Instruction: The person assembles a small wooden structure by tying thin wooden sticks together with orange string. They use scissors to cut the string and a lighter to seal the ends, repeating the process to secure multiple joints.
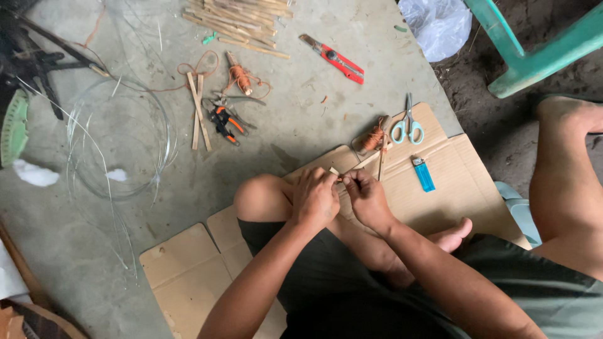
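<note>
The concrete floor [352, 75] is seen across most of the frame, w/ flattened cardboard [452, 182] spread from lower left to centre right. A green plastic chair [534, 53] is seen at upper right, and a clear plastic bag [436, 22] just left of it. A coil of thin wire [119, 138] is laid at centre left. A pile of bamboo strips [242, 19] is found at top centre; two more strips [198, 112] are laid below it, near the wire coil.

At frame centre the left hand [314, 199] and right hand [367, 198] are held close together above a bent knee. Both hands are closed, fingertips pinched on a small bamboo stick [334, 171], which is held between them just over the cardboard's upper edge. How tight the grip is can't be told exactly.

A red utility knife [333, 58] is laid at upper centre. Orange-handled pliers [225, 119] are set left of centre, w/ a spool of orange twine [239, 76] just above them. A second twine spool [374, 138] is placed on the cardboard, approx. right above the hands, beside teal-handled scissors [407, 125]. A blue lighter [423, 174] is laid just below the scissors, at centre right.
</note>
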